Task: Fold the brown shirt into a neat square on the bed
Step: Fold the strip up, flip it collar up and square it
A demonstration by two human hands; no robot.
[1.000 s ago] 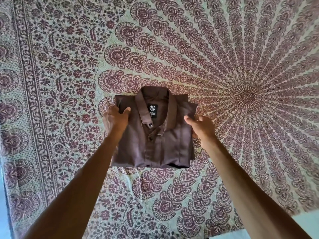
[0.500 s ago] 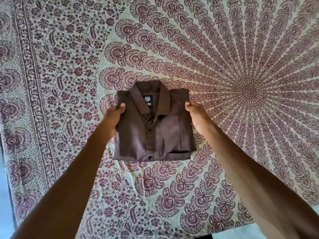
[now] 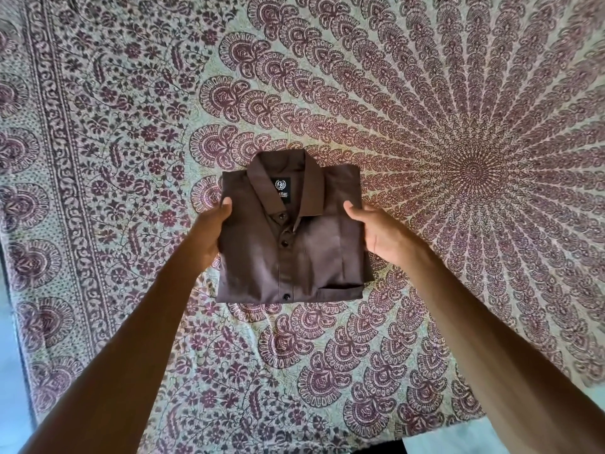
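Observation:
The brown shirt point(image 3: 291, 237) is folded into a compact square, front side up, with its collar, black neck label and button row showing. It sits at the middle of the bed. My left hand point(image 3: 209, 231) grips the shirt's left edge, thumb on top and fingers hidden beneath. My right hand point(image 3: 376, 234) holds the right edge the same way, thumb lying over the fabric. A chest pocket shows at the lower right of the fold. Whether the shirt rests on the sheet or is slightly lifted, I cannot tell.
A patterned maroon and cream bedsheet point(image 3: 458, 126) covers the bed, with a mandala centre to the right of the shirt. The bed's left edge point(image 3: 13, 290) and its near right corner point(image 3: 491, 430) border pale floor.
The shirt's front has been smoothed flat and the collar straightened. Both hands shifted from resting on top to gripping the two side edges. The shirt sits slightly farther from me.

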